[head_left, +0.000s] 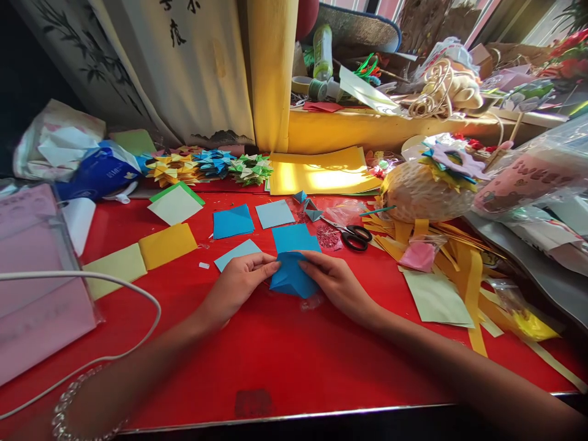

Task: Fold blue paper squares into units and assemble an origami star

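Between my two hands is a partly folded piece of blue origami paper [294,278], lifted just above the red table. My left hand [245,278] pinches its left edge with thumb and fingers. On the opposite edge, my right hand [337,282] grips it the same way. Right behind it lies a flat blue square [296,237]. A pale blue sheet [237,252] is close to my left fingers. Farther back are a small stack of blue squares [233,221] and a light blue square [274,214]. Small folded blue pieces [313,211] sit beyond my right hand.
Black-handled scissors [356,236] lie right of the papers. Yellow strips [473,294] and pale green sheets [436,297] spread farther right. Folded paper stars [214,162] line the back. A white cable [154,300] crosses the left side, beside a pink folder [41,294].
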Action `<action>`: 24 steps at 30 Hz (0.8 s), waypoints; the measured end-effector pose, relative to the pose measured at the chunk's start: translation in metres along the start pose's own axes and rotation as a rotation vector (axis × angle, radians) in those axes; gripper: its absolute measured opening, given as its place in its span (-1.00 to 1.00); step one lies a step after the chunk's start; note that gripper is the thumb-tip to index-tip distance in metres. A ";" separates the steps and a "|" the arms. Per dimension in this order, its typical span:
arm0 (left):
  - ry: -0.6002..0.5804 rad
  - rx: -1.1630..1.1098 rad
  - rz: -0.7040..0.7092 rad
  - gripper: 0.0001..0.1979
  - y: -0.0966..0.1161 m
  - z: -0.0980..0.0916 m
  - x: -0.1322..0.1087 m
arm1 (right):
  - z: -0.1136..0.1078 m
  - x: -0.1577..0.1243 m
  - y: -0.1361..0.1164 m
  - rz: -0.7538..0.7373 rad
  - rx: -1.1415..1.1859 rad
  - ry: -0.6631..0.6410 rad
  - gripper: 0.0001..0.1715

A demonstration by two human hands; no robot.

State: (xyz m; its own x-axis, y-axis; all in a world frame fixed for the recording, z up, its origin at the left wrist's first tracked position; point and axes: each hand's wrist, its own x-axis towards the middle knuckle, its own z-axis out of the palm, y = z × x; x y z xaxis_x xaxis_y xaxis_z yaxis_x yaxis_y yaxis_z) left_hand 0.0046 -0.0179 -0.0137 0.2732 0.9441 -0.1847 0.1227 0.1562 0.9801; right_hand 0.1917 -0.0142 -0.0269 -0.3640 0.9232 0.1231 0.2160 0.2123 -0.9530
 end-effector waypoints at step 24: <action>-0.072 -0.077 -0.058 -0.75 0.012 -0.001 -0.005 | -0.009 0.000 -0.003 -0.313 -0.452 0.003 -0.61</action>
State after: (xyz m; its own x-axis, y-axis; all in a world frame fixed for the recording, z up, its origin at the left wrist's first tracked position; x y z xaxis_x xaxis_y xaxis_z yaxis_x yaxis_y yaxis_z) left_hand 0.0036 -0.0203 -0.0013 0.3356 0.9101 -0.2430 0.0675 0.2341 0.9699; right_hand 0.1992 -0.0115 -0.0216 -0.4708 0.7949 0.3827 0.4662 0.5924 -0.6571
